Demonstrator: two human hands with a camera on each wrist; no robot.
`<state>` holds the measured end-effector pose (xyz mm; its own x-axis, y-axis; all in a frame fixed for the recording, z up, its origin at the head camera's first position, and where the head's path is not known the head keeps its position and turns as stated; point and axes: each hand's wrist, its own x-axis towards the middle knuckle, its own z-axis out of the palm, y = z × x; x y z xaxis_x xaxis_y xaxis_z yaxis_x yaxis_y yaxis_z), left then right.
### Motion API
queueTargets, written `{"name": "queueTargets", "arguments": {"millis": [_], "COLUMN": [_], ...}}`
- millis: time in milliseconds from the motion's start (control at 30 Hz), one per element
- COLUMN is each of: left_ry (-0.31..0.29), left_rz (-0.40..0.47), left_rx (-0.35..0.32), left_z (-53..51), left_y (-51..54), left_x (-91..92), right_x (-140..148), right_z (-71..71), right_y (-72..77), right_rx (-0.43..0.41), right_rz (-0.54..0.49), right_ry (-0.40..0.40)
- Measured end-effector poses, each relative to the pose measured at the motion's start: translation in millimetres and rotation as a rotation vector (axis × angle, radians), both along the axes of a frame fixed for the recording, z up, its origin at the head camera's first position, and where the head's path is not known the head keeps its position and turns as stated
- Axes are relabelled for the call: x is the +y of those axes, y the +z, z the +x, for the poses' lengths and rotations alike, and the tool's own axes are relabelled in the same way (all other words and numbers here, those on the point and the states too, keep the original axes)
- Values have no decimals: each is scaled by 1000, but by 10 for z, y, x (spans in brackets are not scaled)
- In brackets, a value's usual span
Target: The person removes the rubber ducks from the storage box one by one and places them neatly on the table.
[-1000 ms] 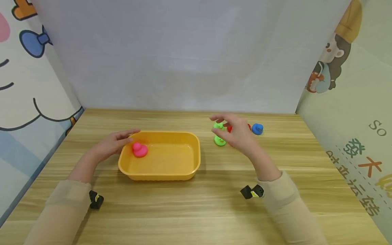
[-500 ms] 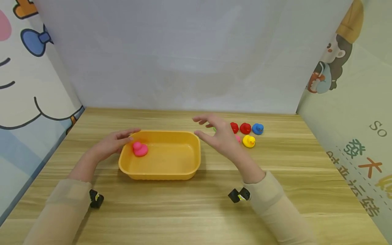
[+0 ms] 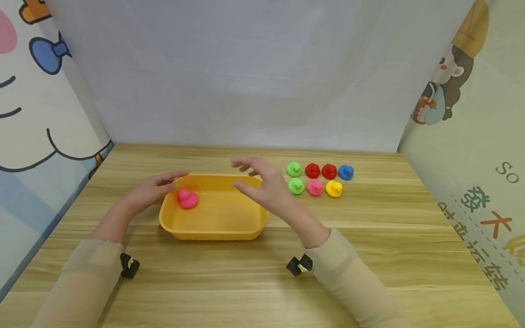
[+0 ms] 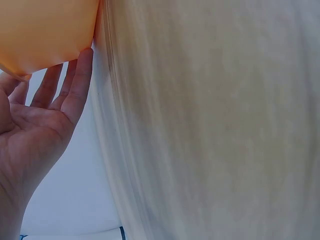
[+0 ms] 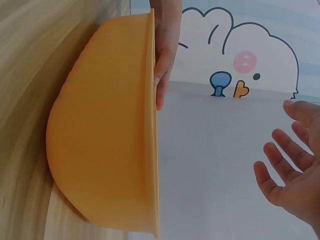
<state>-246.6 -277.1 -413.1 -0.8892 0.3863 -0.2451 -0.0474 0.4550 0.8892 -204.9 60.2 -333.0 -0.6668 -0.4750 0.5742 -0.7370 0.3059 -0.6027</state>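
Note:
A yellow plastic basin (image 3: 217, 236) stands left of centre on the table, with a pink rubber duck (image 3: 188, 199) inside at its left end. At the basin's left back corner my left hand (image 3: 143, 198) rests against the rim, its fingers fairly straight; the left wrist view shows the fingers (image 4: 80, 87) touching the basin's outer side. My right hand (image 3: 264, 187) is above the basin's right end, thumb and fingers apart, holding nothing. In the right wrist view its fingers (image 5: 282, 162) are loosely bent, apart from the basin wall (image 5: 105, 125).
Right of the basin, rubber ducks stand in two rows: two green (image 3: 296, 186), two red (image 3: 312, 171), one blue (image 3: 346, 172), one pink (image 3: 315, 187) and one yellow (image 3: 334, 188). A pale curtain (image 3: 254, 91) closes the back of the wooden table (image 3: 229, 282); printed cloths hang at both sides.
My right hand has moved left, from over the ducks to above the basin's right end, uncovering the duck rows. My left hand, the basin and the pink duck in it have stayed put.

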Motion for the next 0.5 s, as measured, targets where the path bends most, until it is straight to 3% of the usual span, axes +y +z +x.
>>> {"name": "queueTargets", "arguments": {"millis": [233,500], "left_ry": [3,0], "left_rz": [-2,-24], "left_rx": [-6,5], "left_z": [-1,-2], "left_y": [10,4], "left_x": [0,-3], "right_x": [-185,-366], "right_z": [-15,-57], "right_y": [-68,-191], "right_rx": [22,1], "right_rz": [38,54], "right_ry": [68,80]}}
